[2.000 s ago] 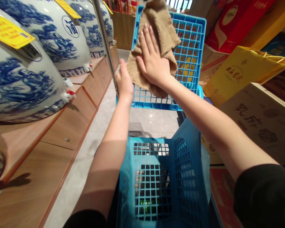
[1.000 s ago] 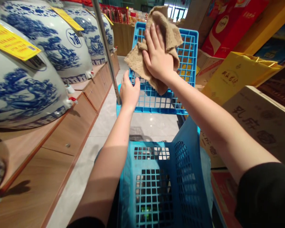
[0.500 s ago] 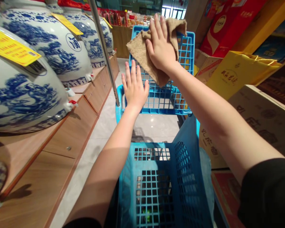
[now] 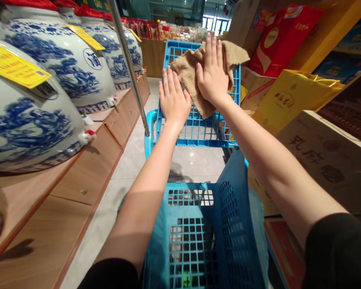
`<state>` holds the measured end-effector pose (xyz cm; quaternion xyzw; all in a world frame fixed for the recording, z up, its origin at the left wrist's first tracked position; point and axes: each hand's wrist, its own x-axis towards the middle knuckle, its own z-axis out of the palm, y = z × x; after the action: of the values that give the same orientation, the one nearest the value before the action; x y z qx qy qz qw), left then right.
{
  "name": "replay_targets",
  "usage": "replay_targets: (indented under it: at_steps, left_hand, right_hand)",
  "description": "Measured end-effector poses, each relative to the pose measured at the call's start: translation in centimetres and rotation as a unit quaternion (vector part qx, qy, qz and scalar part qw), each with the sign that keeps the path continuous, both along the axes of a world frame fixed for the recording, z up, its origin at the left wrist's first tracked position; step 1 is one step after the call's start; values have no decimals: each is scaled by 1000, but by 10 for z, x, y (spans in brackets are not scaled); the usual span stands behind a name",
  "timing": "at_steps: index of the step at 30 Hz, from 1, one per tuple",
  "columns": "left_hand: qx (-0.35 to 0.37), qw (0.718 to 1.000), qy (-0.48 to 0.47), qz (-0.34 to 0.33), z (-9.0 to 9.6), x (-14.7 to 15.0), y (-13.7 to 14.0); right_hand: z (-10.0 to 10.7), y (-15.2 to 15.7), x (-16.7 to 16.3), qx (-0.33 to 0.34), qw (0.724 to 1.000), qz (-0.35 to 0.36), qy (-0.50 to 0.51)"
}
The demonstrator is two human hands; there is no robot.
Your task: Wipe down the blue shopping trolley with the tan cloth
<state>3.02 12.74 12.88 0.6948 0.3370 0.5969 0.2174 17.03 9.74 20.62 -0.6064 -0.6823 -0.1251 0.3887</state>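
Observation:
My right hand (image 4: 213,74) lies flat on a tan cloth (image 4: 188,70), its fingers stretched out. Under the cloth is the blue plastic grid panel (image 4: 195,141) at the far end of a shopping cart. My left hand (image 4: 174,96) rests with fingers extended at the left side of that panel, beside the cloth's left edge; it holds nothing. Closer to me is the cart's blue basket (image 4: 192,210) with lattice walls. A metal pole (image 4: 129,68) rises from the cart's left corner.
Large blue-and-white jars (image 4: 57,60) with yellow tags (image 4: 16,64) line a wooden cabinet (image 4: 78,188) on the left. To the right stand a yellow gift bag (image 4: 279,96), a red box (image 4: 279,40) and a cardboard carton (image 4: 327,156). Grey tiled floor (image 4: 195,162) shows below the panel.
My right hand and the cloth have shifted right and slightly down across the panel. My left hand has moved a little up and right, nearer the cloth.

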Motion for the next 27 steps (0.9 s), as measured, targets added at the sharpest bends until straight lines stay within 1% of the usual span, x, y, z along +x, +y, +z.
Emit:
replay_targets:
  at_steps: [2,5,7,9,12,15,18,19,20,23,24,25,27]
  left_hand:
    - [-2,1000,-4,4,-3,2,-4]
    - [-6,1000,9,-2,-8,-1,-12]
    - [-1,1000,18,8,-10,-3,-18]
    - [3,1000,24,18,-12,-4,-21]
    - [-1,1000,26,11,-13,-4,-22]
    - [-2,1000,15,10,-15,-6,-20]
    - [-1,1000,12,9,-16,-9,-20]
    - [-1,1000,16,6,-16,-10,-21]
    - [0,1000,20,4,-16,-10,-22]
    - [-3,999,31,7,-16,-9,-23]
    - [-6,999,34,7,-16,-10,-23]
    - [-9,999,35,6,-15,-10,-23]
    - [-15,999,34,5,-16,-12,-21]
  right_hand:
    - [2,0,-3,-16,1000,17,-13]
    - [10,3,2,-44,995,80,-41]
    - [15,10,7,-42,992,106,-49]
    - [17,19,6,-18,994,98,-41]
    - [13,32,-7,10,996,79,-42]
    - [10,36,-17,1,989,111,-97]
    - [18,34,-13,-20,968,161,-194]
    - [21,33,-11,-23,962,160,-220]
    - [25,33,-10,-23,962,143,-231]
    - [29,35,-18,-21,982,14,-186]
    - [28,35,-23,-22,985,-13,-172]
    - [26,35,-28,-23,984,-15,-176]
    - [21,31,-33,-21,976,36,-216]
